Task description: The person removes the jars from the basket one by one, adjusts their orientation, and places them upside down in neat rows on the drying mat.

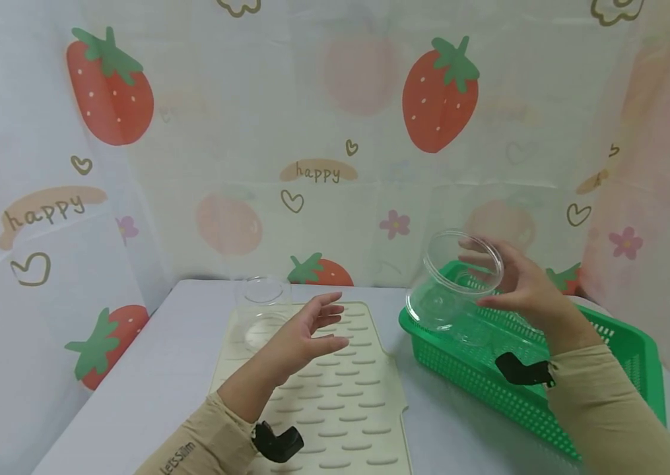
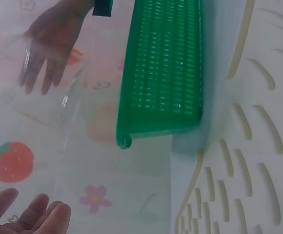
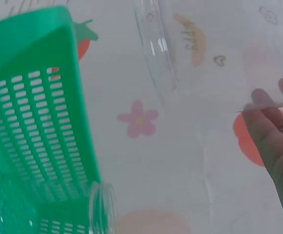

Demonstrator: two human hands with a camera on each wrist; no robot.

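Observation:
My right hand (image 1: 525, 284) holds a clear plastic jar (image 1: 450, 290) in the air over the far left end of a green basket (image 1: 477, 389). Its thumb lies on the near side and the fingers on the far side of the tilted jar. In the right wrist view, fingertips (image 3: 266, 109) touch the jar's clear wall (image 3: 214, 58). My left hand (image 1: 313, 330) hovers over a cream mat (image 1: 335, 422), fingers spread and nothing held. Beyond it, a second clear jar (image 1: 263, 303) stands upright on the mat's far left part, partly hidden by that hand.
More clear containers (image 1: 507, 336) lie inside the basket; their number is hard to tell. The basket stands on the white table (image 1: 133, 409) to the right of the mat. A printed cloth (image 1: 340, 231) with strawberries hangs behind the table and along the sides.

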